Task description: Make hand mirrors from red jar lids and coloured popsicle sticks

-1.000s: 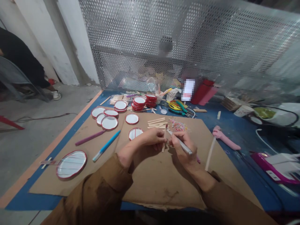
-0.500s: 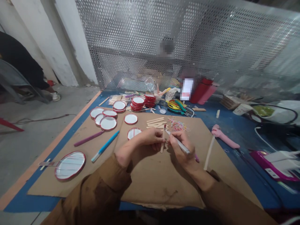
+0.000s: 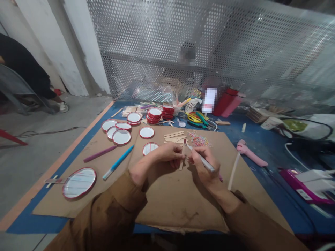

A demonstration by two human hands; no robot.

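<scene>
Two things you're grasping toward the far edge of the cardboard [image 3: 162,202]: left hand [image 3: 170,155], a wooden stick [image 3: 181,164]; right hand [image 3: 205,177], a grey pen-shaped tool [image 3: 208,165].

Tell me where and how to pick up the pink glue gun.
Take the pink glue gun by the middle of its handle, preferably from above and the right. The handle lies exposed on the blue table, slanting right and nearer the wearer, while the pale stick juts left over the cardboard.

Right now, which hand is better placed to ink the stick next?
Right hand, likely: it grips the pen, tip angled toward the stick, while the left hand pinches the stick.
</scene>
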